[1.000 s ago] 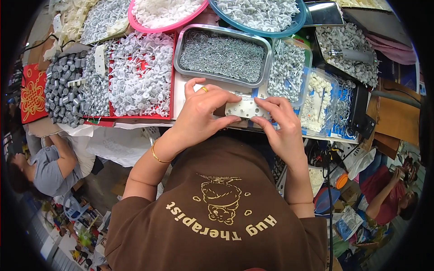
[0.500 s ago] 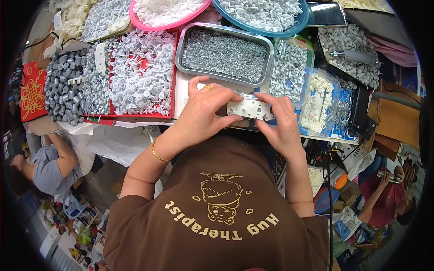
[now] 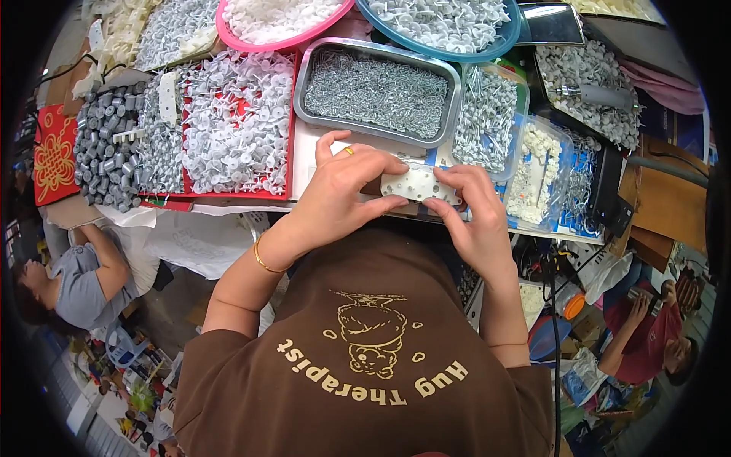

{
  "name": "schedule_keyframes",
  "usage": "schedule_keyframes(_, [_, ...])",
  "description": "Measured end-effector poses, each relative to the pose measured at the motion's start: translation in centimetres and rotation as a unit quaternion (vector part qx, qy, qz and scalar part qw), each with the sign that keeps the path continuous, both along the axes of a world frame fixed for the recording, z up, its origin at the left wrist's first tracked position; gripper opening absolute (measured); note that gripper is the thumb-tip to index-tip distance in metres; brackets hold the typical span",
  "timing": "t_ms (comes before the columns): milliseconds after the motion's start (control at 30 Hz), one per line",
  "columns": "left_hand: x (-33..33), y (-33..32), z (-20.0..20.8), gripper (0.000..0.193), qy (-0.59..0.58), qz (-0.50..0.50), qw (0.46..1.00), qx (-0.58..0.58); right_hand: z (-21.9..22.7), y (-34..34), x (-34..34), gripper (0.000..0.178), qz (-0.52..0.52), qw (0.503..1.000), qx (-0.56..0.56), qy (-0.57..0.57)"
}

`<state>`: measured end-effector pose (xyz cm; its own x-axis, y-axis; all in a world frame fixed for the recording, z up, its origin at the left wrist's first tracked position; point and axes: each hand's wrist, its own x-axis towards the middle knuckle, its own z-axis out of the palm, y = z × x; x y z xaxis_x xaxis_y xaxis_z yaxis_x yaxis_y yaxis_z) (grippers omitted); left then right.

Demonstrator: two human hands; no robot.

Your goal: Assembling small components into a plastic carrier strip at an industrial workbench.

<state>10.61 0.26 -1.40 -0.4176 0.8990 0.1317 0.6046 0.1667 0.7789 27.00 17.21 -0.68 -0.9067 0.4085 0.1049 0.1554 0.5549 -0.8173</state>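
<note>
A white plastic piece (image 3: 417, 185) with several round holes is held level between my hands at the table's front edge. My left hand (image 3: 346, 183) pinches its left end between thumb and fingers and wears a gold ring. On the right end, the thumb and fingertips of my right hand (image 3: 472, 196) are closed around the piece. Just beyond stands a metal tray (image 3: 303, 114) of small silver screws or pins. What lies behind the white piece is partly hidden by my fingers.
Left is a red box (image 3: 292, 152) of white-headed nails, beside grey cylinders (image 3: 110, 152). A pink basket (image 3: 263, 47) and teal basket (image 3: 457, 56) stand at the back. Plastic tubs (image 3: 552, 213) of small parts are at right, near a grey screwdriver-like tool (image 3: 609, 95). Two people sit nearby.
My right fingertips have shifted a little to the right along the top of the white piece, uncovering more of it. My left hand keeps its hold almost unmoved.
</note>
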Motion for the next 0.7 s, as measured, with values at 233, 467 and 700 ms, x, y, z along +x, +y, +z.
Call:
schedule_keyframes(233, [-0.4,0.3,0.6,0.038,0.008,-0.012,1.000,-0.022,0.6,0.0,-0.5,0.030,-0.011,0.999,-0.040,-0.026])
schedule_keyframes(467, [-1.9,1.9,0.0,0.049,-0.048,-0.126,0.990,-0.039,1.1,0.3,-0.8,0.030,0.018,0.998,0.018,-0.053])
schedule_keyframes(700, [-1.0,1.1,-0.1,0.049,-0.068,-0.106,0.990,-0.062,0.8,0.1,-0.5,0.031,0.022,0.997,0.055,-0.040])
